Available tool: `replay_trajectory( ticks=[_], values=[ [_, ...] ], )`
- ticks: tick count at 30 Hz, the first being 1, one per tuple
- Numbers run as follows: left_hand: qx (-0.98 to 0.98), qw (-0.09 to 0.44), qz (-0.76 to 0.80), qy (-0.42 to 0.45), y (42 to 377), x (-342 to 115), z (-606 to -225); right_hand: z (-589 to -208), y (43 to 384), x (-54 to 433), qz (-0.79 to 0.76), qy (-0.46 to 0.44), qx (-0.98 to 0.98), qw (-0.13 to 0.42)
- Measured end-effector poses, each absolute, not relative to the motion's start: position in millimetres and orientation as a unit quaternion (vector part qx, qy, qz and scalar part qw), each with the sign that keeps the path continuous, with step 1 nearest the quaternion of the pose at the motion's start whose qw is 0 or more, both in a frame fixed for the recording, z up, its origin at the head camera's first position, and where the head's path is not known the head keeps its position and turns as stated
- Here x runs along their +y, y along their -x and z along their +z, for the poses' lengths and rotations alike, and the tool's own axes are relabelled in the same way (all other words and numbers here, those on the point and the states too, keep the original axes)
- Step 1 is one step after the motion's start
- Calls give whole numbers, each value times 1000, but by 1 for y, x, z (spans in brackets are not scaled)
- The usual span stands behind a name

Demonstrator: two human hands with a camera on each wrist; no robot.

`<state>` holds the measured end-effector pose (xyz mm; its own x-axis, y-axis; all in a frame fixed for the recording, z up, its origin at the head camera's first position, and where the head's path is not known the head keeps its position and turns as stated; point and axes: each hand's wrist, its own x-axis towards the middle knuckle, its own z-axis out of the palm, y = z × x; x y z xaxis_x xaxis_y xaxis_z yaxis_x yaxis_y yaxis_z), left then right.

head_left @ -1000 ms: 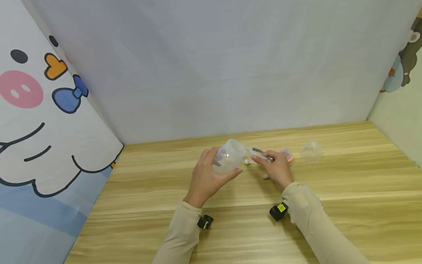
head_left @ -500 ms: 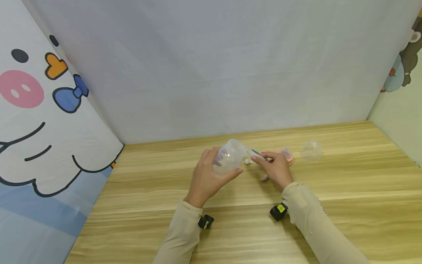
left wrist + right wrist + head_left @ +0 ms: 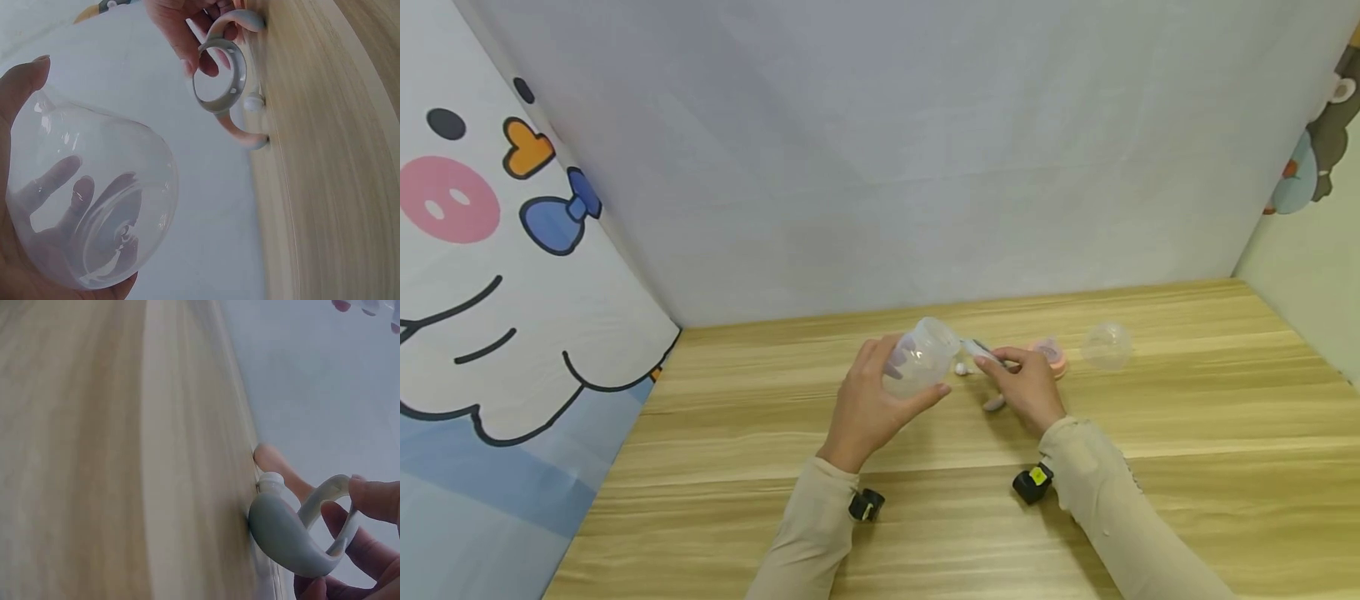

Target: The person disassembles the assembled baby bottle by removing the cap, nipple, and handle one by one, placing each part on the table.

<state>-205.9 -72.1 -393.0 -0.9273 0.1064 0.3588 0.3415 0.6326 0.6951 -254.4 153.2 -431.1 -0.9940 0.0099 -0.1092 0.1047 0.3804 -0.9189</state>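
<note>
My left hand (image 3: pixel 867 412) grips a clear, rounded baby bottle (image 3: pixel 919 360), raised off the table and tilted with its mouth toward the upper right. In the left wrist view the fingers show through the transparent wall of the bottle (image 3: pixel 119 187). My right hand (image 3: pixel 1033 390) pinches the ring of a two-handled bottle grip (image 3: pixel 240 78), just right of the bottle and apart from it. One curved handle arm (image 3: pixel 281 534) looks grey-green in the right wrist view, with a peach-coloured one behind. Part of the ring is hidden by the right fingers.
Behind the right hand lies a peach bottle collar with a teat (image 3: pixel 1054 354). Right of it is a clear dome cap (image 3: pixel 1107 346). A small white knob-shaped piece (image 3: pixel 961 368) lies between the hands. A pale wall (image 3: pixel 955 208) rises behind the wooden table (image 3: pixel 715 500).
The two-handled grip has turned in my right fingers, so its lower handle arm now shows further out below the hand. My left hand and the bottle have hardly moved.
</note>
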Motion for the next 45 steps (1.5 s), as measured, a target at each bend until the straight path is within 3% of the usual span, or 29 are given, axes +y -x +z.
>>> replay_trajectory(
  ticks=[24, 45],
  values=[
    [-895, 149, -402, 120, 210, -74, -398, -434, 254, 155, -547, -49, 834, 44],
    [-890, 227, -383, 100, 217, -76, -403, -421, 252, 154, -509, -54, 859, -8]
  ],
)
